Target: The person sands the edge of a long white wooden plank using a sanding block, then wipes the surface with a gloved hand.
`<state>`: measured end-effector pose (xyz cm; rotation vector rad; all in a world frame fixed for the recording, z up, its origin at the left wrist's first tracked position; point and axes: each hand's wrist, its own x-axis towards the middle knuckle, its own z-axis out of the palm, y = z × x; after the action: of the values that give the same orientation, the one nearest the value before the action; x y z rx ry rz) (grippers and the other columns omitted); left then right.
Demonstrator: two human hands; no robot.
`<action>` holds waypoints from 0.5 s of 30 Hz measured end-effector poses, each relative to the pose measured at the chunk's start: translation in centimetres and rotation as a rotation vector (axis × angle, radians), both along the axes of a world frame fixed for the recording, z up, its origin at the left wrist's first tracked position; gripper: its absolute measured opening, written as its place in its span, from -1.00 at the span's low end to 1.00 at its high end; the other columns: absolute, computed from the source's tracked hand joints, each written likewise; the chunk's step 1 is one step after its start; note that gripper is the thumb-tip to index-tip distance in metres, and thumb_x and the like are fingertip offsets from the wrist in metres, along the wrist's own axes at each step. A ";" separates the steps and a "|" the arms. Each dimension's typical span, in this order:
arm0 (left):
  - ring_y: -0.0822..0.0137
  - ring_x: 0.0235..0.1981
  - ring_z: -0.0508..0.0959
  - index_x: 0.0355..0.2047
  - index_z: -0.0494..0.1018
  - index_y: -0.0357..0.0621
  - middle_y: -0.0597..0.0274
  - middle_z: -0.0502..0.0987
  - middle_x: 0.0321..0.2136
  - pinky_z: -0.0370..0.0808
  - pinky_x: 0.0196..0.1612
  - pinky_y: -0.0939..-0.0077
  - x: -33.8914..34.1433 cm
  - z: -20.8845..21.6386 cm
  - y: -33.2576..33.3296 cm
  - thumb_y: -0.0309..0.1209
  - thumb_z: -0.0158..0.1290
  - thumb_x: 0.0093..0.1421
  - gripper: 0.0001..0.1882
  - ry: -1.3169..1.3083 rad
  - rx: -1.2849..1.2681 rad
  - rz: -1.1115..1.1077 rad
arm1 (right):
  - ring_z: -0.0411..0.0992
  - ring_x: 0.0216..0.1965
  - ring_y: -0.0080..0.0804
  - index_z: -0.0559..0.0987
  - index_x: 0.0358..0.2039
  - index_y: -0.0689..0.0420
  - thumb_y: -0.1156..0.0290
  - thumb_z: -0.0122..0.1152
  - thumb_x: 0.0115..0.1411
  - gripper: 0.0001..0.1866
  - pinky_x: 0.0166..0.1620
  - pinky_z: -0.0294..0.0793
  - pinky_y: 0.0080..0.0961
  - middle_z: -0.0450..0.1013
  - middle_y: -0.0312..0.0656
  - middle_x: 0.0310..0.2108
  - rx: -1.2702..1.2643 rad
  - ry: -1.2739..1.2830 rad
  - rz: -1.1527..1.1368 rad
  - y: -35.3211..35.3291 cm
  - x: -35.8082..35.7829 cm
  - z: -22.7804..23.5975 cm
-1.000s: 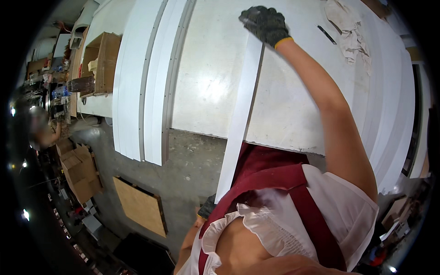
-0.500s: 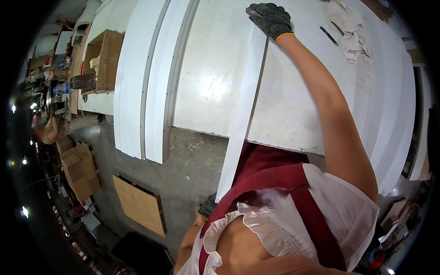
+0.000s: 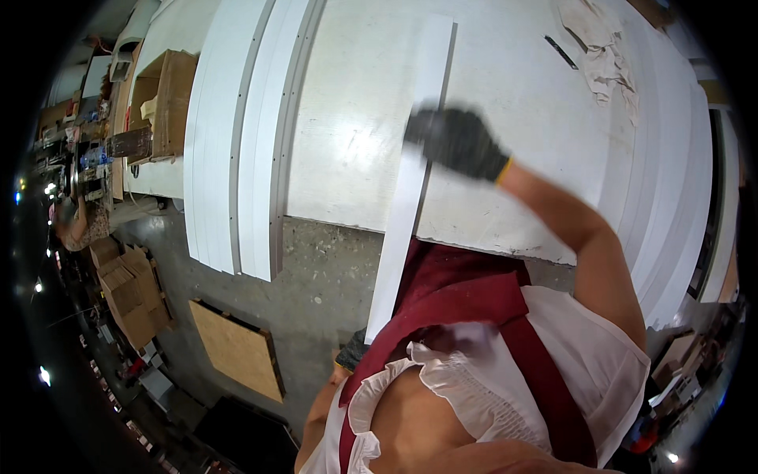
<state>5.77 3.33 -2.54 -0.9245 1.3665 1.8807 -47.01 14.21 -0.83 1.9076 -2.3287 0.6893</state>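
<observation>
A long narrow white strip (image 3: pixel 401 205) lies over the worktable (image 3: pixel 339 142) and sticks out past its near edge toward my body. My right hand (image 3: pixel 462 144), in a dark grey knit glove with a yellow cuff, is closed over the strip's middle part. Motion blurs it, and a small greyish thing under the fingers cannot be made out. Low down beside my apron, my left hand (image 3: pixel 352 350), gloved alike, is closed at the strip's near end. The apron covers part of that hand.
White profiles with small holes (image 3: pixel 257 142) lie left, overhanging the edge. A cardboard box (image 3: pixel 172 103) stands beyond them. A black pen-like tool (image 3: pixel 561 53) and a crumpled cloth (image 3: pixel 600 47) lie right. Flattened cartons (image 3: pixel 130 288) and a wooden board (image 3: pixel 235 347) are on the floor.
My right hand has come down along the strip from its far end to its middle, with the elbow bending. My left hand stays at the near end.
</observation>
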 end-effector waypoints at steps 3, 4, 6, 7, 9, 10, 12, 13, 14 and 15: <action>0.36 -0.01 0.53 0.16 0.42 -0.18 0.26 0.57 -0.01 0.46 0.11 0.35 -0.6 -0.1 -0.3 -0.34 0.29 0.10 -0.40 0.005 -0.003 -0.008 | 0.46 0.04 -0.34 0.59 0.00 -0.16 0.26 0.16 0.23 -0.68 -0.03 0.54 -0.31 0.50 -0.38 0.05 -0.096 0.323 -0.341 -1.0 -13.4 -2.5; 0.36 -0.01 0.54 0.16 0.42 -0.18 0.26 0.58 -0.01 0.46 0.11 0.35 -0.6 -0.1 -0.3 -0.34 0.30 0.10 -0.39 0.008 -0.004 -0.013 | 0.42 0.05 -0.27 0.57 0.00 -0.20 0.20 0.13 0.22 -0.68 -0.01 0.48 -0.21 0.48 -0.35 0.03 -0.118 0.387 -0.406 -1.3 -17.0 -3.2; 0.36 -0.02 0.54 0.15 0.43 -0.18 0.26 0.58 -0.02 0.46 0.10 0.35 -0.5 0.0 0.0 -0.34 0.31 0.09 -0.39 0.010 -0.007 0.003 | 0.38 0.06 -0.20 0.56 -0.01 -0.23 0.14 0.09 0.21 -0.68 0.01 0.42 -0.11 0.46 -0.33 0.03 -0.061 0.344 -0.535 -2.2 -17.9 -2.0; 0.36 -0.02 0.54 0.15 0.43 -0.18 0.27 0.58 -0.02 0.47 0.10 0.35 -0.4 0.0 0.1 -0.34 0.32 0.08 -0.38 0.009 -0.007 0.014 | 0.38 0.05 -0.20 0.56 -0.01 -0.24 0.15 0.09 0.21 -0.68 0.01 0.42 -0.11 0.46 -0.33 0.04 0.022 0.242 -0.600 -3.0 -15.8 0.4; 0.37 -0.03 0.55 0.15 0.43 -0.18 0.27 0.59 -0.03 0.47 0.09 0.34 -0.8 -0.1 -0.3 -0.34 0.33 0.07 -0.38 0.020 -0.007 0.009 | 0.39 0.11 -0.37 0.55 0.06 -0.24 0.24 0.18 0.22 -0.63 -0.02 0.50 -0.29 0.46 -0.46 0.10 -0.037 0.341 -0.617 -2.2 -15.1 -3.3; 0.37 -0.03 0.55 0.15 0.43 -0.18 0.27 0.59 -0.03 0.47 0.09 0.34 -0.4 -0.1 -0.1 -0.34 0.34 0.06 -0.38 0.015 -0.005 0.024 | 0.34 0.14 -0.39 0.54 0.08 -0.25 0.23 0.19 0.21 -0.61 -0.04 0.49 -0.30 0.44 -0.51 0.12 -0.005 0.361 -0.582 -1.9 -11.0 -3.7; 0.37 -0.04 0.55 0.14 0.44 -0.18 0.28 0.60 -0.04 0.48 0.09 0.34 -0.1 -0.3 0.1 -0.34 0.35 0.05 -0.37 0.018 -0.001 0.042 | 0.43 0.03 -0.36 0.60 -0.03 -0.21 0.25 0.23 0.12 -0.65 -0.07 0.50 -0.27 0.47 -0.40 0.06 -0.175 0.155 -0.375 0.2 -2.4 -3.3; 0.38 -0.04 0.56 0.14 0.44 -0.18 0.28 0.60 -0.04 0.48 0.08 0.34 0.0 -0.4 0.1 -0.34 0.35 0.05 -0.37 0.017 0.003 0.054 | 0.42 0.05 -0.34 0.63 -0.08 -0.24 0.12 0.27 0.11 -0.67 -0.09 0.51 -0.24 0.50 -0.40 0.00 -0.106 0.107 -0.260 1.1 1.2 -2.6; 0.38 -0.05 0.56 0.14 0.44 -0.18 0.28 0.60 -0.05 0.48 0.08 0.34 0.3 -0.5 0.3 -0.34 0.36 0.04 -0.36 0.012 0.006 0.062 | 0.43 0.05 -0.30 0.63 -0.08 -0.24 0.07 0.23 0.14 -0.68 -0.06 0.51 -0.22 0.49 -0.36 0.01 0.149 -0.191 -0.215 1.4 5.0 0.0; 0.38 -0.05 0.56 0.14 0.45 -0.18 0.29 0.61 -0.05 0.49 0.08 0.34 0.6 -0.4 0.4 -0.34 0.37 0.04 -0.36 0.005 0.008 0.073 | 0.44 0.06 -0.27 0.62 -0.08 -0.23 0.03 0.19 0.17 -0.68 -0.04 0.52 -0.21 0.49 -0.31 0.02 0.403 -0.488 -0.169 1.7 7.6 2.2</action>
<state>6.34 3.76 -2.96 -0.9780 1.3435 1.9428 -39.39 15.86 1.40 1.7978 -3.0952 0.7884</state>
